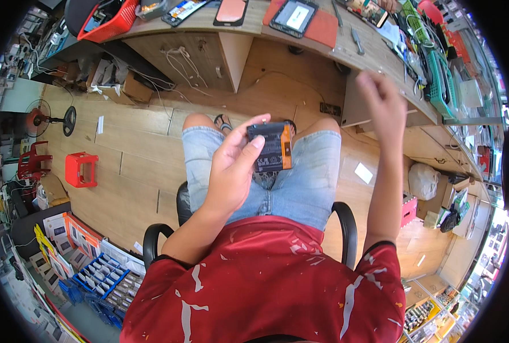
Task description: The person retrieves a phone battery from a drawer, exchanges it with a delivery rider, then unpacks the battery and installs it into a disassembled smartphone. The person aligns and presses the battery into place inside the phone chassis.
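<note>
Above my lap, my left hand (235, 157) is closed on a flat black phone battery (274, 151) with an orange strip along its right side. The thumb lies across the battery's face, and the fingers are behind it. My right hand (382, 102) is raised off to the right, close to the desk's front edge. Motion smears its fingers, so whether it holds anything is unclear. Beyond it on the desk lies a small grey-handled tool (357, 41). A phone (293, 18) with a lit screen rests on a red mat (323, 30).
The wooden desk (254, 23) curves across the far side, bearing a red basket (108, 20), phone parts and a green basket (437, 80). Chair armrests (346, 228) flank me. A red stool (82, 170) and a fan (37, 118) stand at left.
</note>
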Demonstrator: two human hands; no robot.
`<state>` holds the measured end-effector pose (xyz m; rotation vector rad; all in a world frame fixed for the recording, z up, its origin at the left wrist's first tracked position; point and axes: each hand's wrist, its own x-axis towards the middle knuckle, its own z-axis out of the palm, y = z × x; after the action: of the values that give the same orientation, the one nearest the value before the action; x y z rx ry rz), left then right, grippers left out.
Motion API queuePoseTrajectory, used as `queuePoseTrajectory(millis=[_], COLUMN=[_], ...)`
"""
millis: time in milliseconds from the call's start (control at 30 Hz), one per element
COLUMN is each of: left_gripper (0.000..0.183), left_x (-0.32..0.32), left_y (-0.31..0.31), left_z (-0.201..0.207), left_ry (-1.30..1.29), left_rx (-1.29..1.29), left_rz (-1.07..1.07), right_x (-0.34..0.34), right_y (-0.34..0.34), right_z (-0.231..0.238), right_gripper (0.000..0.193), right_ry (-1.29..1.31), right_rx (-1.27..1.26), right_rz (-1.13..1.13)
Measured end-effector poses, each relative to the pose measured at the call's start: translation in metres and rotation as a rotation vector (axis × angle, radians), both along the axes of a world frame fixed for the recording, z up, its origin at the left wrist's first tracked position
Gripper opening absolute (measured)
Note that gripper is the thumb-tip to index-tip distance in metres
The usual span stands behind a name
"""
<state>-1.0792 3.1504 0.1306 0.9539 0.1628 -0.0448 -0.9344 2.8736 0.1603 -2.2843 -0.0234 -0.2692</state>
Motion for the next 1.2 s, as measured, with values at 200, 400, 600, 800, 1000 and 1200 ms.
queuePoseTrajectory(millis=[200, 400, 600, 800, 1000, 1200], left_gripper=[0.044, 0.048, 0.033, 0.037, 0.074, 0.09], left_x=[0.065, 0.128, 0.294, 0.509, 0.602, 0.603], left_y=[-0.013, -0.011, 0.016, 0.025, -0.032, -0.041], left_z=[0.017, 0.034, 0.048, 0.046, 0.026, 0.027], left_ry=[-0.222, -0.403, -0.621, -0.682, -0.192, -0.143], left_rx=[0.089, 0.343, 0.935, 1.585, 1.708, 1.735], left_rz=[-0.104, -0.114, 0.076, 0.148, -0.203, -0.233], right_x=[-0.077, -0.06, -0.056, -0.057, -0.057, -0.048], right_y=[0.067, 0.052, 0.015, -0.007, -0.033, -0.042], right_z=[-0.016, -0.02, -0.03, -0.038, -0.045, -0.049], right_gripper=[0.024, 0.016, 0.015, 0.014, 0.014, 0.014], right_ry=[0.404, 0.21, 0.207, 0.226, 0.206, 0.176], right_rx=[0.755, 0.958, 0.92, 0.915, 0.968, 1.001], right_rz=[0.398, 0.265, 0.174, 0.138, 0.068, 0.091])
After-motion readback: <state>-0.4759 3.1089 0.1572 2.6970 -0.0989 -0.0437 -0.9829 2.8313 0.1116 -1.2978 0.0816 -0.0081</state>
